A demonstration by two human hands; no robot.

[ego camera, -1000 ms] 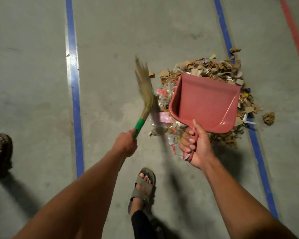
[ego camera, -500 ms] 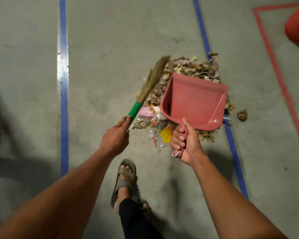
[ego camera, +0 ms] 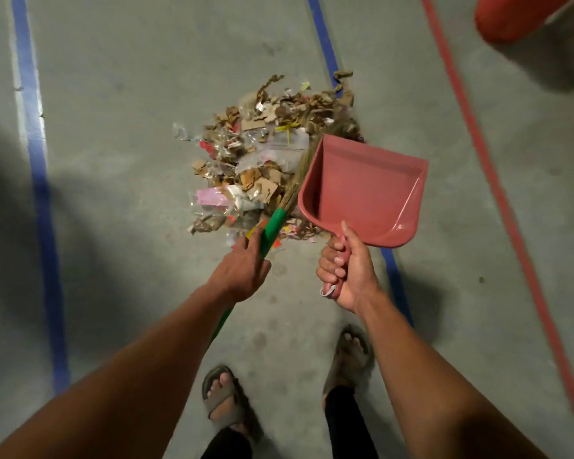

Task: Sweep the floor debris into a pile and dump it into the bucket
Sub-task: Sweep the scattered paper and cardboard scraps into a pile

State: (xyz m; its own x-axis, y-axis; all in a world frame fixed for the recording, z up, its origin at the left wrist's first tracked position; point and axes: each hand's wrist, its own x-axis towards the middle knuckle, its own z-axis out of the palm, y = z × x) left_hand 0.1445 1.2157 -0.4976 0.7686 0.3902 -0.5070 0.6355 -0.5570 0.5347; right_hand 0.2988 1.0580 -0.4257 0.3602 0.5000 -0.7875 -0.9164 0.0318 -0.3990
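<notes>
A pile of debris (ego camera: pixel 262 160), cardboard scraps and clear plastic wrappers, lies on the grey concrete floor. My left hand (ego camera: pixel 242 270) grips the green handle of a straw broom (ego camera: pixel 272 226), whose bristles run up over the pile's right side and partly behind the dustpan. My right hand (ego camera: pixel 345 270) grips the handle of a red dustpan (ego camera: pixel 365 190), held tilted just right of the pile; the pan is empty. An orange-red bucket (ego camera: pixel 517 14) shows in the top right corner, cut off by the frame.
Two blue tape lines (ego camera: pixel 40 193) and a red tape line (ego camera: pixel 497 193) run along the floor. My feet in sandals (ego camera: pixel 226 399) stand just below the pile. A dark shadow covers the floor at the left.
The broom swung from the pile's left side across to its right, bristles now beside the dustpan. The dustpan shifted right off the pile. The view moved closer, and the bucket came further into view.
</notes>
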